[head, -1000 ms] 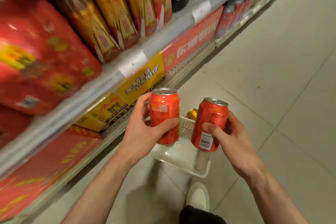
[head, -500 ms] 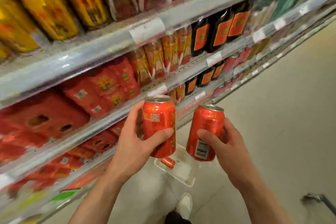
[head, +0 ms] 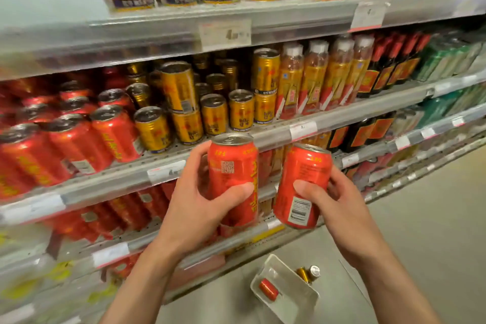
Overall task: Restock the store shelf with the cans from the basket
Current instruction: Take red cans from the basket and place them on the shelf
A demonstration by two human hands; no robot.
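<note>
Across mid-frame, the grey metal shelf edge (head: 263,137) fronts rows of red cans (head: 79,137) and gold cans (head: 218,113); bare board shows between them. Centre frame, the left hand (head: 194,208) grips an upright red drink can (head: 234,166); the right hand (head: 339,202) grips a second, tilted red can (head: 302,179). Lower centre, the white plastic basket (head: 297,297) rests on the floor.

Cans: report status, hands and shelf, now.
Left hand grips one red can, right hand another. Both off the shelf. Basket holds more. Nothing blocking.
</note>
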